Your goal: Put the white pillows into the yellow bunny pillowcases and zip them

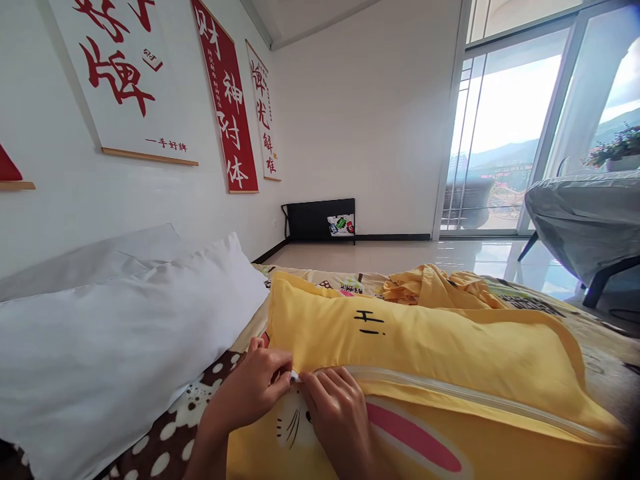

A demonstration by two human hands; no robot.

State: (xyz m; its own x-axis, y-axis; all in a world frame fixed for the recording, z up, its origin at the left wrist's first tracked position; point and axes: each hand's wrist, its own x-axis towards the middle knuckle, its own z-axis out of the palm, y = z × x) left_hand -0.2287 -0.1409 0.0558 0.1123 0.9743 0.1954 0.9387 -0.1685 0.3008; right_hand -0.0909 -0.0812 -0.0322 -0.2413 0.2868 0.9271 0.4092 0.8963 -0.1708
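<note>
A yellow pillowcase [450, 347] printed with "Hi" and a cartoon face lies across the bed in front of me, with a pale zipper [475, 393] running along its near edge. My left hand [250, 390] pinches the zipper's left end, fingers closed. My right hand [340, 417] rests right beside it, fingers curled and pressing on the fabric at the same end. The two hands nearly touch. What sits between the left fingertips is too small to make out clearly.
A bare white pillow [110, 333] lies to the left against the wall. Crumpled yellow cloth [435, 283] sits behind the pillowcase on the patterned bedsheet [165, 427]. A covered chair [585, 220] stands at right by glass doors; a black rack [320, 220] stands against the far wall.
</note>
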